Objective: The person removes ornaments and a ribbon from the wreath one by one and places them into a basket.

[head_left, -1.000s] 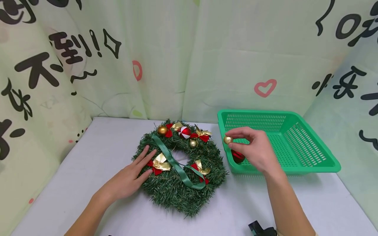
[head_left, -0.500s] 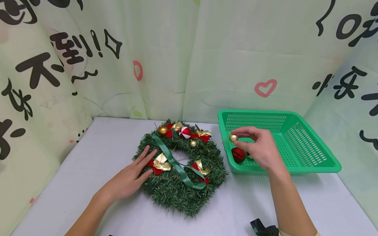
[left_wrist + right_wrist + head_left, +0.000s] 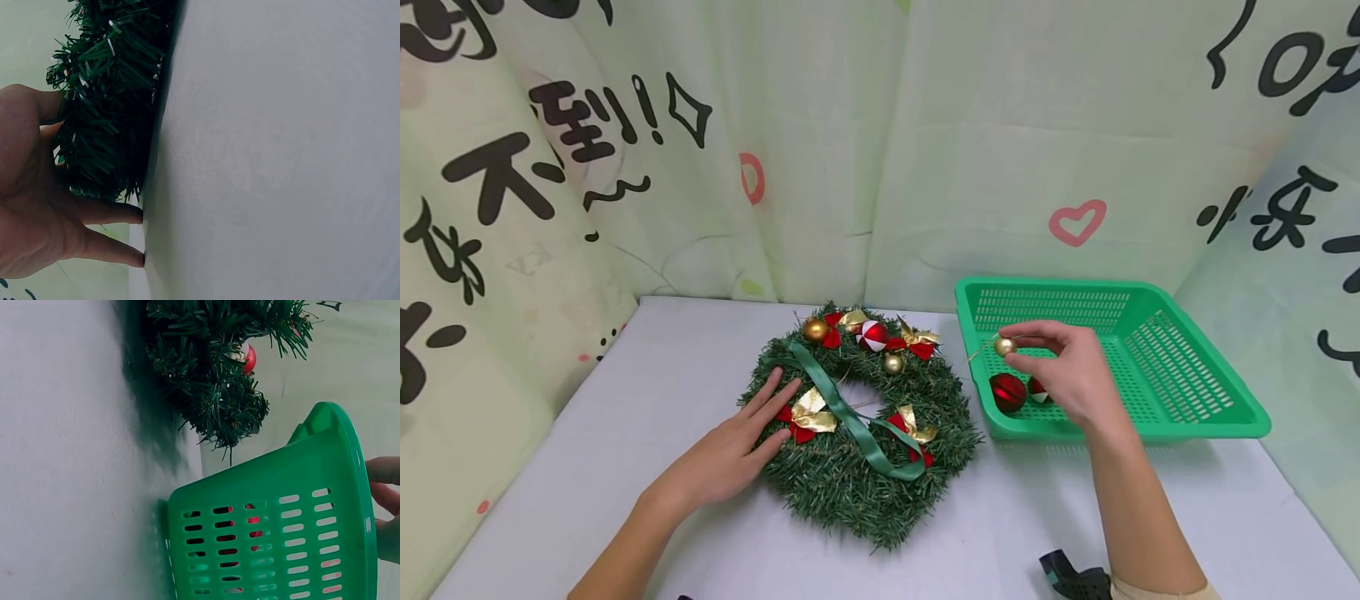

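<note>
A green wreath with red and gold bows, baubles and a green ribbon lies flat on the table. My left hand rests with spread, straight fingers on its left side; in the left wrist view two fingertips reach the table beside the branches. Over the left part of a green basket, my right hand pinches a small gold bauble between thumb and fingers, a thin gold thread trailing from it. Below the hand, a red bauble and a partly hidden red-and-white bauble lie in the basket.
The basket stands at the right, just beside the wreath. A black device shows by the right forearm at the front edge. Printed curtains close off the back and sides of the white table.
My right hand has moved slightly right with the gold bauble, uncovering the red bauble and part of the red-and-white one. The left hand has stayed on the wreath.
</note>
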A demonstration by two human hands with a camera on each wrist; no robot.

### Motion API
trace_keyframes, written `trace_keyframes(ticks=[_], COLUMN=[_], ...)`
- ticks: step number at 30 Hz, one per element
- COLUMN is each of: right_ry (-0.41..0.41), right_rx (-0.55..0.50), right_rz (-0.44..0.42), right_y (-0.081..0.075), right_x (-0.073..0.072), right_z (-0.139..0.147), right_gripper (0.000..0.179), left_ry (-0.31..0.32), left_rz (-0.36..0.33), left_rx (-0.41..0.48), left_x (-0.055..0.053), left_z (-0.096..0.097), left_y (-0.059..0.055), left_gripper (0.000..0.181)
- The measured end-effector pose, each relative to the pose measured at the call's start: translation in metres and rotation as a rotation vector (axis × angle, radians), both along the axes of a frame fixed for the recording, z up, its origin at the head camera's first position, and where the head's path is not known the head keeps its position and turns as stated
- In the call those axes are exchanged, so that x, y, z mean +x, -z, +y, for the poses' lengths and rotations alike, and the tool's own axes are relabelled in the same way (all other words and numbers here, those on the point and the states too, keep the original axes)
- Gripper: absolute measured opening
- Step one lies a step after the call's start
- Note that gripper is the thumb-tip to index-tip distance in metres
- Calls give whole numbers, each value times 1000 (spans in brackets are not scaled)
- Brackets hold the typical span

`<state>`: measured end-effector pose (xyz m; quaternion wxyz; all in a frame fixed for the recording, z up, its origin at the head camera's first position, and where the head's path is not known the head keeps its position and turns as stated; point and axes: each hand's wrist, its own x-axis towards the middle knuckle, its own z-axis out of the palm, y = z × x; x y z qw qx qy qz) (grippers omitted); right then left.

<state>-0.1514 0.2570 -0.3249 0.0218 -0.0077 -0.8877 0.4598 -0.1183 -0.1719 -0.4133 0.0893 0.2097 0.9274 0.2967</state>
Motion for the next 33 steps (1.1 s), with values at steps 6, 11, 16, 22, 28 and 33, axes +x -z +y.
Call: trace_keyframes(ticks=[6, 11, 16, 22, 28, 33], right_ry=[21, 42, 42, 43, 47, 52], right_rx=[14, 24, 37, 61, 71, 86], right_rz=[-5, -8, -6, -7, -16, -21], right_y=[1, 1, 3, 5, 8, 11], right_x=[-2, -2, -3, -6, -8, -9], right_z=[4, 6, 9, 10, 12, 12], right_gripper=[34, 33, 35, 34, 35, 35], left_ry=[-1, -1, -2, -3, -3, -2], left_rz=[-3, 2, 9, 15, 10, 10], left_rx=[2, 6, 8, 8, 7, 7], left_x=[0, 0, -1, -1, -1, -1], left_z=[0, 1, 1, 1, 1, 1], left_y=[-1, 0, 2, 2, 1, 1], left_gripper=[65, 66, 66, 65, 65, 65])
